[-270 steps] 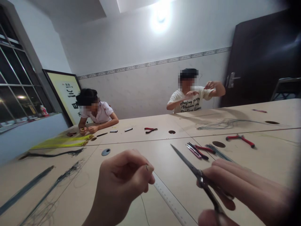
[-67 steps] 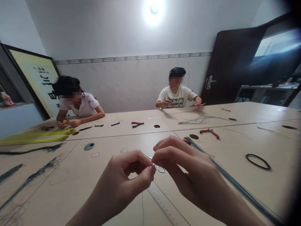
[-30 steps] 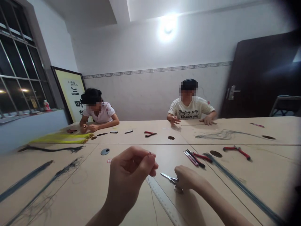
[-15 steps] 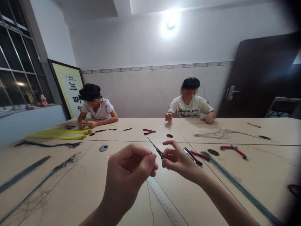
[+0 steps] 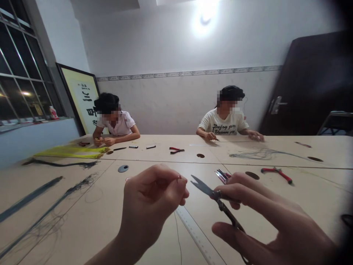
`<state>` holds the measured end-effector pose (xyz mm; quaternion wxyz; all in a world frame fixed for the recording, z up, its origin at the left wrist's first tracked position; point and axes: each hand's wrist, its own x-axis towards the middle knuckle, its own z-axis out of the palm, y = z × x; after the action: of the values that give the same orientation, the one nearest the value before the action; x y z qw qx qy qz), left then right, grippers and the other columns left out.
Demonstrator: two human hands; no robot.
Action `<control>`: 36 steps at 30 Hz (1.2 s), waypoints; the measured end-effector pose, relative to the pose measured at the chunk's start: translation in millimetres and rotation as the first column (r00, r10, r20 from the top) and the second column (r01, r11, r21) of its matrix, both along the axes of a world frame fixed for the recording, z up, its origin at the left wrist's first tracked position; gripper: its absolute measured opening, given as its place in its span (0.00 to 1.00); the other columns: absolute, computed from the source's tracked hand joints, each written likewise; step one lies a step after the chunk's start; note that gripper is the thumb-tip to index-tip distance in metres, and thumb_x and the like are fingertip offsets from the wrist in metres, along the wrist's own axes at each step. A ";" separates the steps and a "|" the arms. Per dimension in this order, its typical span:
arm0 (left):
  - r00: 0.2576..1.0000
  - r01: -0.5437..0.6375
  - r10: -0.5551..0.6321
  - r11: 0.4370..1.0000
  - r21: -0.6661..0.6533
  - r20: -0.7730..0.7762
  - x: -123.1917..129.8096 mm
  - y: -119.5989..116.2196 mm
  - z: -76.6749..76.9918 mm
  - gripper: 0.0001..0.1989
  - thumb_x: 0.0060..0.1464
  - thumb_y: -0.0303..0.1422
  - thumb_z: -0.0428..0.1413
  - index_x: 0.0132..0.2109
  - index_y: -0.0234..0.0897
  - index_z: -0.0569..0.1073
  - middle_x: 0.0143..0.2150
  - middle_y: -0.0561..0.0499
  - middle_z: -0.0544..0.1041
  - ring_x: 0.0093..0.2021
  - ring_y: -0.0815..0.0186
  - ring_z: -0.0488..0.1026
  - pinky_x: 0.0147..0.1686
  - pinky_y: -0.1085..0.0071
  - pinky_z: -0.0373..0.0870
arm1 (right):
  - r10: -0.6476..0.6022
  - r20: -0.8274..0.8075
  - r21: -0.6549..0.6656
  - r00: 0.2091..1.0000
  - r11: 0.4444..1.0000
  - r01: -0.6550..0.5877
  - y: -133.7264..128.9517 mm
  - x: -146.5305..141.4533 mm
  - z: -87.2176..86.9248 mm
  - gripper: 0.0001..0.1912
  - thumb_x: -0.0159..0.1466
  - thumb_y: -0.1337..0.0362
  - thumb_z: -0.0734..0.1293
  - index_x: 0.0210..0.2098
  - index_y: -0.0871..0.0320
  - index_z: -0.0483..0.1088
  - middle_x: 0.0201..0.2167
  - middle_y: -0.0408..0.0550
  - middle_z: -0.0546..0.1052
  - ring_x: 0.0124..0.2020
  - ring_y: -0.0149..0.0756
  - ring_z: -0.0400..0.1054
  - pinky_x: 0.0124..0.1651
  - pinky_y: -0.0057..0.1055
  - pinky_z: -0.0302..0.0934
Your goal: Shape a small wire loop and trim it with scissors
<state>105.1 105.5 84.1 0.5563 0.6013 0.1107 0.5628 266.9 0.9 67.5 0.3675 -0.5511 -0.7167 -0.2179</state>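
Note:
My left hand (image 5: 154,202) is closed in a pinch, thumb against forefinger, on a thin dark cord (image 5: 179,177) whose small loop sticks up between the fingertips. To its right my right hand (image 5: 264,217) holds a pair of scissors (image 5: 205,187) with the fingers spread around the handles. The blades point up and left, slightly parted, their tips a short gap from my left fingertips. Below the hands a ruler (image 5: 197,235) lies on the table, with a thin cord (image 5: 178,235) hanging or lying beside it.
Red-handled pliers (image 5: 277,175) lie to the right, with other tools (image 5: 223,176) partly behind my right hand. Bundles of grey-blue cord (image 5: 33,197) are on the left, near yellow cords (image 5: 71,151). Two people (image 5: 117,123) sit across the table (image 5: 91,235), hands on small work.
My right hand has come nearer and swung right and down, turning the scissors so their parted blades show broadside. The left hand keeps its pinch. The view has shifted a little.

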 end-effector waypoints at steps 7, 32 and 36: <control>0.999 -0.011 0.013 0.999 0.043 -0.038 -2.9 0.2 -1.3 0.13 0.45 0.18 0.60 0.25 0.43 0.78 0.19 0.61 0.77 0.19 0.76 0.74 0.20 0.86 0.72 | 0.010 0.038 -0.033 0.999 0.999 -0.008 -5.1 1.2 0.6 0.11 0.65 0.52 0.65 0.44 0.45 0.62 0.37 0.45 0.73 0.36 0.39 0.74 0.29 0.26 0.71; 0.997 -0.076 0.076 0.997 0.003 -0.002 2.5 -7.8 -1.8 0.13 0.41 0.17 0.58 0.23 0.43 0.78 0.18 0.62 0.74 0.19 0.78 0.69 0.21 0.89 0.68 | 0.060 0.018 0.045 0.998 0.997 -0.061 -3.0 -1.9 1.5 0.08 0.68 0.55 0.63 0.45 0.46 0.63 0.28 0.41 0.67 0.27 0.32 0.70 0.24 0.25 0.64; 0.996 -0.086 0.086 0.996 -0.005 0.001 4.9 -9.7 -2.4 0.13 0.40 0.17 0.59 0.23 0.43 0.78 0.18 0.62 0.74 0.18 0.78 0.69 0.20 0.87 0.67 | 0.066 0.024 0.030 0.998 0.997 -0.067 -4.0 -1.4 2.7 0.08 0.68 0.54 0.62 0.45 0.47 0.62 0.27 0.39 0.66 0.26 0.30 0.70 0.24 0.23 0.63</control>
<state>110.0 95.8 81.7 0.5333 0.5942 0.1373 0.5863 265.4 -3.1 70.3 0.3747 -0.5187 -0.7354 -0.2229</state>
